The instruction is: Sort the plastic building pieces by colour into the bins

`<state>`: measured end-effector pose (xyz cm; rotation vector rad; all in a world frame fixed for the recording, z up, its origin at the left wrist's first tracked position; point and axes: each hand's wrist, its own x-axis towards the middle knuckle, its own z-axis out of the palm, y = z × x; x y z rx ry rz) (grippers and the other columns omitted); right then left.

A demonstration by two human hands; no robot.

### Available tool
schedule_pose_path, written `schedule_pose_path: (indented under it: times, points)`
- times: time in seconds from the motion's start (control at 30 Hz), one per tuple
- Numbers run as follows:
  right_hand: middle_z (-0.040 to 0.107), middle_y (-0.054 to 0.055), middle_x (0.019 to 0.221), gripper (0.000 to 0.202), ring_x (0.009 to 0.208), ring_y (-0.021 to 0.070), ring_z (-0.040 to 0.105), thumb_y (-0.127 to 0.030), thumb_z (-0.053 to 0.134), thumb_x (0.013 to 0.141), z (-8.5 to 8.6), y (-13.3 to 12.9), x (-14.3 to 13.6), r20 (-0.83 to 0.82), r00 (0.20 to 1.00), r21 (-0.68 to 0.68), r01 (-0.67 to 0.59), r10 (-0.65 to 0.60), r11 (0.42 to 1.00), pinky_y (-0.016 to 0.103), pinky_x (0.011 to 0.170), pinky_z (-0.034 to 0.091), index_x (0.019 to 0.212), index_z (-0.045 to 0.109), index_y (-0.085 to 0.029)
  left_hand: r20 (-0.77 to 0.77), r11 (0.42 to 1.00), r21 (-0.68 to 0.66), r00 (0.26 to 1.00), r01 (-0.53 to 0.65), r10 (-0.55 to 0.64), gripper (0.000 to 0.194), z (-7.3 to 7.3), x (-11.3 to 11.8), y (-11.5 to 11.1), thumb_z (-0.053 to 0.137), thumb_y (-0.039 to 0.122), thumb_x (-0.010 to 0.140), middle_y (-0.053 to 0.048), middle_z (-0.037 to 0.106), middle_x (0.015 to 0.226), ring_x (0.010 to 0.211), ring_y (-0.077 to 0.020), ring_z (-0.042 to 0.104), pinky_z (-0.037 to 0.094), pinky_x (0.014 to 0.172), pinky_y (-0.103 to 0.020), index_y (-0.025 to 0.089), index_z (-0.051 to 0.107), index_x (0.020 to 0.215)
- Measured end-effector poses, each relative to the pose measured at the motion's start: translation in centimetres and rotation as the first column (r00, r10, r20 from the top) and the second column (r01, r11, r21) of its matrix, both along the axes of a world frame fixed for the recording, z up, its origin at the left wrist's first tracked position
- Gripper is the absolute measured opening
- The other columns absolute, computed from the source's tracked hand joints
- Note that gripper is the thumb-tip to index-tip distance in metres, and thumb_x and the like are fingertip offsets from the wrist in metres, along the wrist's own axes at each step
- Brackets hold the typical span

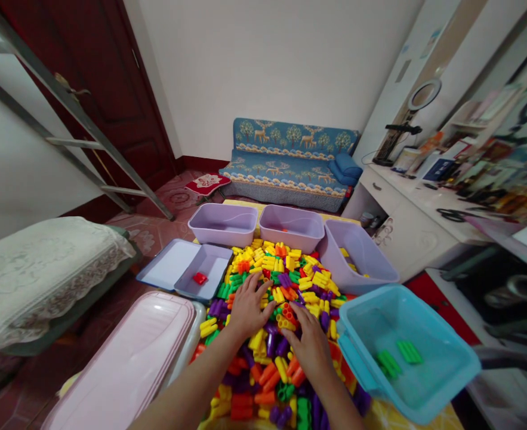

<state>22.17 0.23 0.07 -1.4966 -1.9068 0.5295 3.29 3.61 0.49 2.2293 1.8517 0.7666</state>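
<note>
A wide pile of plastic tube-shaped building blocks [270,382] in yellow, orange, purple, green and red covers the table's middle. My left hand [250,303] rests over the pile with fingers spread, its fingertips among yellow and orange blocks. My right hand [310,340] lies just to the right, thumb and fingers apart. Between the two hands sits an orange and yellow block [287,316], its round open ends facing up, close to the right fingertips. Whether those fingertips touch it, I cannot tell.
Lilac bins [222,226] line the far edge. A teal bin [409,358] with green blocks stands right. At left are a shallow tray [205,272] with a red block and a pink-lidded box [133,358]. Beyond are a blue sofa [290,161] and a ladder [84,119].
</note>
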Motion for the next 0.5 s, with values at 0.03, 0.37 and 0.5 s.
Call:
schedule_pose_path:
  times: [0.03,0.37,0.5]
  points:
    - [0.063,0.010,0.124,0.047,0.117,0.0268,0.057,-0.025,0.062,0.078,-0.1,0.3,0.0,-0.024,1.000,-0.008,0.006,-0.006,1.000,0.046,0.100,0.046,0.124,0.059,-0.021,0.002,1.000,0.004,1.000,0.001,-0.001,0.049,0.0,0.0,0.0,0.058,0.042,0.085,-0.007,0.040,0.147,0.135,-0.0304,0.034,0.036,0.107,-0.048,0.030,0.052,0.132]
    - [0.072,0.012,0.106,0.045,0.099,0.0281,0.067,-0.047,0.064,0.076,-0.3,2.3,0.5,-0.420,0.888,-0.241,0.090,-0.187,0.966,0.043,0.089,0.053,0.107,0.066,-0.014,-0.004,1.000,0.006,1.000,0.007,-0.007,0.048,0.0,0.1,0.1,0.058,0.041,0.085,-0.007,0.042,0.145,0.135,-0.0306,0.035,0.036,0.107,-0.048,0.029,0.053,0.131]
    - [0.073,0.006,0.085,0.047,0.080,0.0241,0.069,-0.056,0.070,0.070,0.3,2.5,0.1,-0.631,0.700,-0.444,0.027,-0.334,0.896,0.033,0.064,0.058,0.095,0.068,-0.016,-0.010,1.000,0.004,1.000,0.006,-0.006,0.048,-0.1,0.0,0.1,0.058,0.041,0.085,-0.007,0.042,0.146,0.135,-0.0306,0.034,0.035,0.108,-0.048,0.029,0.054,0.131]
